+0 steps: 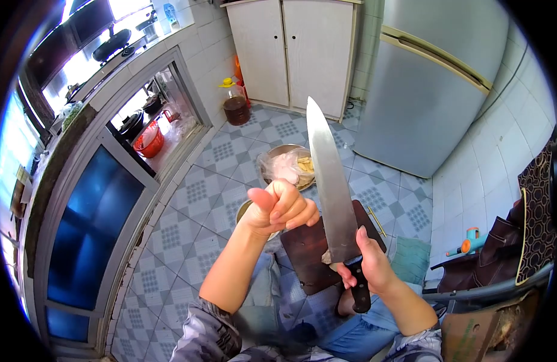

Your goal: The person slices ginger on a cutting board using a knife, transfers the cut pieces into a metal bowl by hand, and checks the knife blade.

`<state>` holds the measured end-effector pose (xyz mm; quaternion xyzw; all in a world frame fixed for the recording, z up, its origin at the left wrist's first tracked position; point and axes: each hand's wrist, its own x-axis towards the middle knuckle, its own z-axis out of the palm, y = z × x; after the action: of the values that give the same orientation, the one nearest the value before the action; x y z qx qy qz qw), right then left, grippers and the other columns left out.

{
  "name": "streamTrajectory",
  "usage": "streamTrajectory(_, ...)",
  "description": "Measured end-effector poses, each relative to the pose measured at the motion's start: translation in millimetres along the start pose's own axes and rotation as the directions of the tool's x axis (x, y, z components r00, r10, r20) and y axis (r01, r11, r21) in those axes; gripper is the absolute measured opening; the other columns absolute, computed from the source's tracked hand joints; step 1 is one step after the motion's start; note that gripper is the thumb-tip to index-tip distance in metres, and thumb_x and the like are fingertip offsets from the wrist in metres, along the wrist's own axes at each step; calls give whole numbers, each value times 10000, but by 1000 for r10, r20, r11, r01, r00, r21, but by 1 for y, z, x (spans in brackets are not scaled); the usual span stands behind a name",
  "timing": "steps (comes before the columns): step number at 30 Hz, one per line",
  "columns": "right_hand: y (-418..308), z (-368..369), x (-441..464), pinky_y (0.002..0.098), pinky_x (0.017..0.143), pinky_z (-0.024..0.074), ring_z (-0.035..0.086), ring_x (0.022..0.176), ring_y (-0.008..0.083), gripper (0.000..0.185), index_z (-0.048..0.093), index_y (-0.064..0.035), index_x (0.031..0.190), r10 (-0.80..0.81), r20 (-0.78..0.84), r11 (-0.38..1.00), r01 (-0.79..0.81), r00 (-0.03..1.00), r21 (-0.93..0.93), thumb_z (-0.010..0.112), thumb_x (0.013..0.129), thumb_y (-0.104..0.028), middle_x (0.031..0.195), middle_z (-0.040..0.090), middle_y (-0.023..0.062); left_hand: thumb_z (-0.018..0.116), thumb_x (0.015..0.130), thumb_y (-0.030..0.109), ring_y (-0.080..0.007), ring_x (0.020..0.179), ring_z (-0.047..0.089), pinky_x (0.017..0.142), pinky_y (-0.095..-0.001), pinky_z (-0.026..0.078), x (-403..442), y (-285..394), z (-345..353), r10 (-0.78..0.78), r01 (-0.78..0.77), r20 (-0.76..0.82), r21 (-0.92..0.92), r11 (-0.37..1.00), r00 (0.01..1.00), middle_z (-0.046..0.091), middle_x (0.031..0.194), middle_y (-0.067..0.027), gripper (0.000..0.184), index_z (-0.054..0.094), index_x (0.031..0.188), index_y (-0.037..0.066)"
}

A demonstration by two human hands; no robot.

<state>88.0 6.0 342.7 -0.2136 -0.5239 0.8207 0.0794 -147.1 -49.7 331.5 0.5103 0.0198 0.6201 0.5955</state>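
Note:
My right hand [375,265] grips the black handle of a large kitchen knife [331,181], its wide blade pointing up and away. A small pale lump [327,257], too unclear to name, shows beside the blade's heel. My left hand [278,208] is raised left of the blade, fingers curled in and thumb sticking out; nothing shows in it. Below the knife lies a dark brown cutting board [299,247]. Beyond my left hand, a metal bowl [284,146] holds a clear plastic bag [278,164] and pale yellowish pieces [305,164]. A second bowl [242,210] is mostly hidden behind my left hand.
Chopsticks [377,220] lie by the board's right edge. A yellow-capped jug of dark liquid [236,108] stands near the white cabinet [317,54]. The fridge [417,102] is at the back right, a cardboard box [471,332] at lower right. Left is a counter with a blue-panelled door [91,235].

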Motion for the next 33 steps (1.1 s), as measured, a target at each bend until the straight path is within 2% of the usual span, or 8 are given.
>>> streamTrajectory(1,0,0,0,242,412,412,449,416,122,599,555,-9,995,0,-4,1000,0,1000,0,250,999,-524,585,521,83,501,789,675,-104,621,485,746,-334,409,-1,-1,-2,-1,1,2,-3,1000,1000,405,517,87,546,423,567,182)
streamTrajectory(4,1,-1,0,245,416,415,455,422,123,595,555,-14,988,-21,22,1000,21,1000,5,240,1002,-518,589,523,81,538,887,559,-114,705,504,787,-341,421,1,-3,-4,30,8,-344,107,994,938,473,608,54,449,510,690,156)
streamTrajectory(6,4,-2,1,247,422,420,459,427,122,602,555,-14,981,-6,29,1000,6,1000,-4,234,1002,-523,594,523,78,533,937,431,-127,843,533,842,-339,422,6,-6,-1,148,107,-657,331,938,739,533,760,19,317,588,949,119)
streamTrajectory(7,4,-2,0,247,422,420,459,427,122,602,555,-14,981,-5,28,1000,5,1000,-4,234,1002,-523,594,523,78,556,926,390,-132,944,543,868,-328,412,4,-3,-3,81,95,-630,240,966,772,583,937,-8,383,560,1156,84)
streamTrajectory(10,5,-2,0,249,428,427,462,433,120,607,554,-13,980,24,34,1000,-23,999,-18,245,996,-535,599,526,74,581,919,370,-131,992,546,866,-314,402,10,-2,5,71,115,-657,235,965,751,611,1034,-9,417,552,1198,62)
streamTrajectory(16,11,1,4,245,406,435,457,390,112,659,569,-2,892,30,-21,992,-32,999,-126,267,972,-582,571,530,73,632,907,280,-78,856,562,788,-238,407,3,-10,-8,258,104,-746,400,911,614,644,909,17,245,679,949,43)
streamTrajectory(19,12,-2,3,235,422,422,473,441,114,614,559,-8,1015,52,13,994,-50,999,-101,265,989,-547,615,535,67,653,897,254,-62,792,552,755,-224,408,3,-10,-7,286,184,-774,456,871,565,647,821,20,234,700,836,34)
streamTrajectory(33,1,0,5,230,387,413,418,377,97,685,561,-8,1008,28,-51,999,-30,998,-38,258,956,-620,568,511,60,642,902,255,-53,753,521,736,-225,395,13,-24,11,238,341,-766,511,789,598,640,786,14,259,687,813,16)
